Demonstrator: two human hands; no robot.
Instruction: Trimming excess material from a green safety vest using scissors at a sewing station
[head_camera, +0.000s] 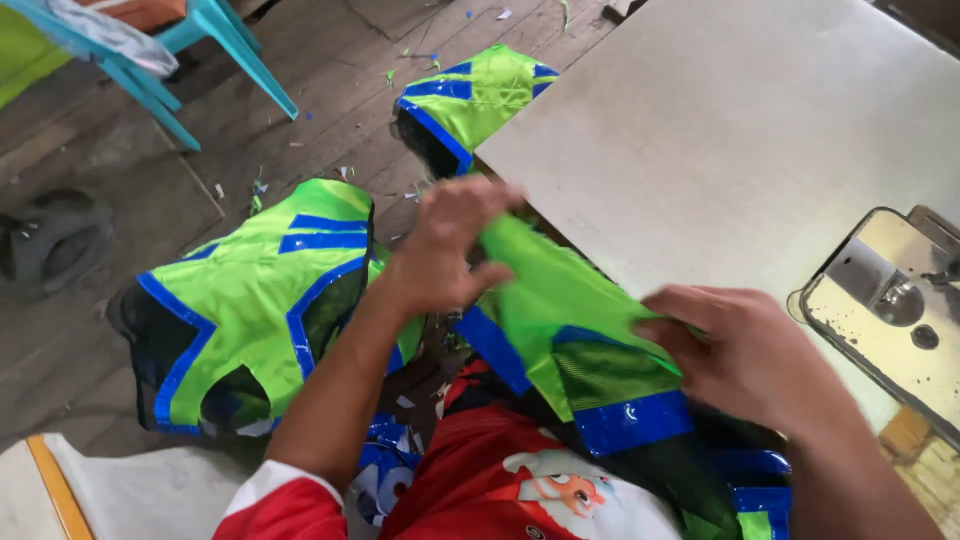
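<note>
A bright green garment piece (560, 320) with blue trim and dark mesh lies across my lap at the table's near edge. My left hand (450, 245) grips its upper end, fingers closed on the green cloth. My right hand (745, 355) pinches the same piece at its right side, near a blue band (630, 420). Both hands are slightly blurred.
A pale worktable (740, 130) fills the upper right, with a sewing machine's metal plate (890, 300) at the right edge. Two more green and blue pieces (250, 300) (470, 95) lie on the wooden floor. A turquoise plastic chair (200, 50) stands at top left.
</note>
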